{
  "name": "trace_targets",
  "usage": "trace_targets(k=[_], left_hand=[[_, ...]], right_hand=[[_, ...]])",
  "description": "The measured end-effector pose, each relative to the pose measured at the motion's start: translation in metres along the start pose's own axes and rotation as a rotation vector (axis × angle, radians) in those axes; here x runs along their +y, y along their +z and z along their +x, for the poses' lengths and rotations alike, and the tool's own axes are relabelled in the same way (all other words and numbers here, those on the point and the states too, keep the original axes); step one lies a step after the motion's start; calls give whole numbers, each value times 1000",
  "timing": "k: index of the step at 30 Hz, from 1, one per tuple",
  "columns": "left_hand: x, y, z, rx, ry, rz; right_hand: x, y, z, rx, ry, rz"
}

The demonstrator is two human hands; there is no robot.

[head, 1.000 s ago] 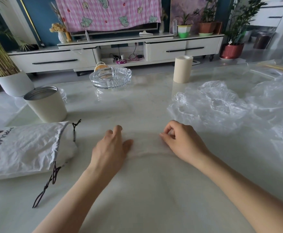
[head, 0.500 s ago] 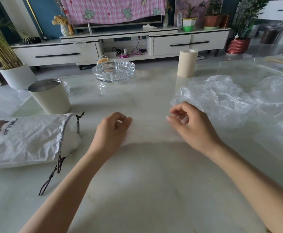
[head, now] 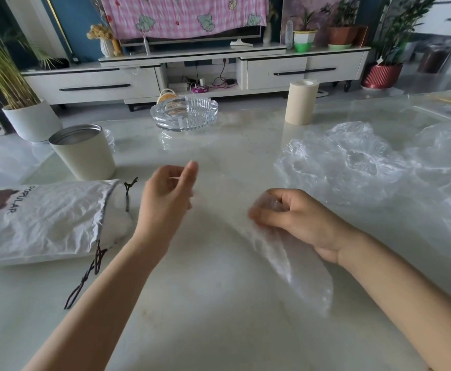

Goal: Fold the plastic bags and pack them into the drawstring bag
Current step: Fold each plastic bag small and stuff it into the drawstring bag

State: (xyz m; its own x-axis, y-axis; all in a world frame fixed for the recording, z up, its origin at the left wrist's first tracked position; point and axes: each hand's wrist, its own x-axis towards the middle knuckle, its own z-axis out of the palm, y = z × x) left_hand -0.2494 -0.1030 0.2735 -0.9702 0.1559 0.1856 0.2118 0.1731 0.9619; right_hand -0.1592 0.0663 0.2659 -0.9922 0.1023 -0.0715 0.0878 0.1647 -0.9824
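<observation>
A clear plastic bag hangs from my right hand, which grips its bunched top just above the table; the rest trails toward me on the right. My left hand hovers above the table to the left of it, fingers loosely curled, with nothing visibly in it. The white drawstring bag, printed with dark letters, lies flat at the left, its mouth toward my left hand and its dark cord trailing toward me. A heap of crumpled clear plastic bags lies at the right.
On the pale marble table stand a cream tin at back left, a glass ashtray at back centre and a beige roll at back right. A white TV cabinet and potted plants lie beyond.
Both hands were pinching the flat bag on the table. Now my right hand has gathered it and pulled it right and nearer, and my left hand has come off it and lifted.
</observation>
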Motion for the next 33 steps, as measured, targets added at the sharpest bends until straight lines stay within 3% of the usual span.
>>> trace_targets(k=[3, 5, 8, 12, 15, 18, 21, 23, 27, 31, 33], left_hand=[[2, 12, -14, -354, -286, -227], [0, 20, -25, -486, -306, -224], [1, 20, -26, -418, -258, -190], [3, 18, -24, -513, -195, -127], [3, 16, -25, -530, -154, -99], [4, 13, -20, -507, -195, -144], [5, 16, -18, -436, -374, -354], [7, 20, -20, -518, -482, -447], [4, 22, -29, -707, -542, -340], [2, 20, -26, -581, -561, -302], [3, 16, -24, -501, -567, -322]], right_hand=[[2, 4, 2, 118, 23, 127], [3, 6, 1, 105, 50, 144], [2, 6, 1, 35, 80, 208], [-1, 4, 0, -96, 88, 383], [1, 7, 3, -39, 74, 417], [1, 6, 4, 67, 47, 358], [1, 7, 4, 90, -12, 278], [2, 10, 4, 115, -65, 238], [5, 13, 4, 229, -136, 158], [2, 2, 5, 217, -156, 126], [3, -4, 4, 234, -293, -98]])
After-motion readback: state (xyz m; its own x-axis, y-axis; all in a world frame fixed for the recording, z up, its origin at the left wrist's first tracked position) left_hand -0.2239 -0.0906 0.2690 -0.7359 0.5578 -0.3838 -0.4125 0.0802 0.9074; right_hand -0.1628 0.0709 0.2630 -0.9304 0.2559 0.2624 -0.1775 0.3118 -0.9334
